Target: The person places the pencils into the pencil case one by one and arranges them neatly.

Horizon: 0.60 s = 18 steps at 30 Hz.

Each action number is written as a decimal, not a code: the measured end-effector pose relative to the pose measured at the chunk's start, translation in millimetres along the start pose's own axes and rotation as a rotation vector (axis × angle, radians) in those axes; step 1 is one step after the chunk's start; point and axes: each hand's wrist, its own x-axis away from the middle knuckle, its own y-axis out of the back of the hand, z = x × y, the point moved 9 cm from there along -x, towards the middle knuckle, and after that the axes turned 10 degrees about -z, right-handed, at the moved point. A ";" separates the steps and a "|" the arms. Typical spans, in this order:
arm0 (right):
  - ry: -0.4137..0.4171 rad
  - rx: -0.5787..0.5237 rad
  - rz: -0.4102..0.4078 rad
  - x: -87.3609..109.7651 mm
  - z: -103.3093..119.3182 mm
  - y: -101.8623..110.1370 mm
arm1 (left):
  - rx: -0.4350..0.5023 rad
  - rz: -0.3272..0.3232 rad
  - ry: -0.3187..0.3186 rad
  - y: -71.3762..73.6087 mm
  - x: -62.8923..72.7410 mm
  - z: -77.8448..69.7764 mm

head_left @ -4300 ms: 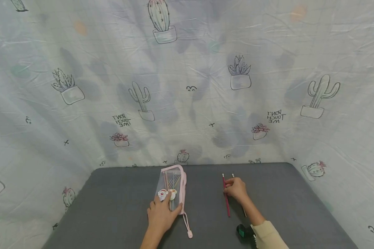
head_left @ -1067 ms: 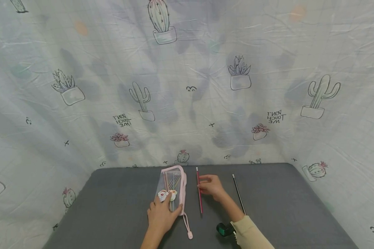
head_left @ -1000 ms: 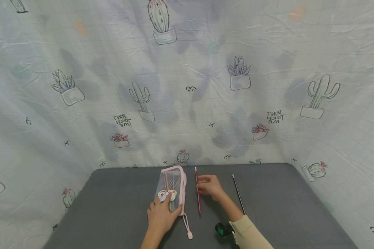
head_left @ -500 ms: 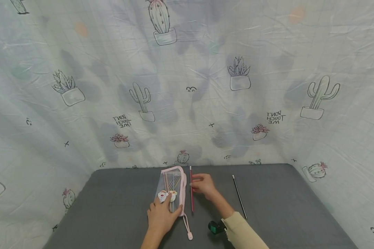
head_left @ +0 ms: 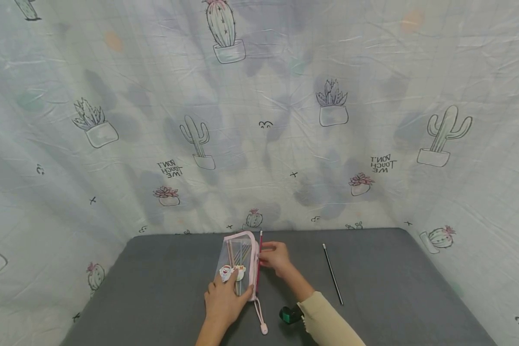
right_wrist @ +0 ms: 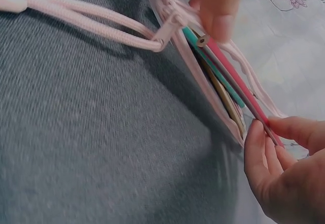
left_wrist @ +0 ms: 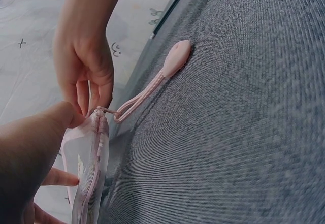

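Observation:
A clear pencil case (head_left: 237,254) with pink trim and cartoon stickers lies on the table. My left hand (head_left: 224,298) grips its near end, thumb at the zipped edge, fingers over the clear side. My right hand (head_left: 278,257) pinches a red pencil (right_wrist: 237,79) near its far, white-tipped end. In the right wrist view the pencil lies along the open zip, its flat near end at the opening. Inside the case, a teal pencil (right_wrist: 228,88) and a gold one show through the gap. The pink zip cord (left_wrist: 152,85) trails towards me.
A black pencil (head_left: 332,274) with a white end lies by itself to the right. The grey table (head_left: 385,288) reaches back to a curtain (head_left: 259,144) printed with cacti. A black-and-green device (head_left: 290,315) sits at my right wrist.
My right hand has carried the red pencil leftward from beside the black pencil to the case's zipped edge. The left hand and the case stay in place.

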 end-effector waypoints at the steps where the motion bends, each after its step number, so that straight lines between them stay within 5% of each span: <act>1: -0.005 -0.013 -0.007 -0.3 -1.0 -1.0 | -0.002 0.003 0.000 -0.2 0.1 0.3; 10: -0.023 -0.080 -0.013 -0.7 -11.3 -11.2 | -0.002 0.021 0.012 -1.6 -1.0 1.1; 18: 0.019 -0.017 0.018 5.0 -8.2 -20.5 | 0.003 0.021 0.014 -0.8 -0.8 1.1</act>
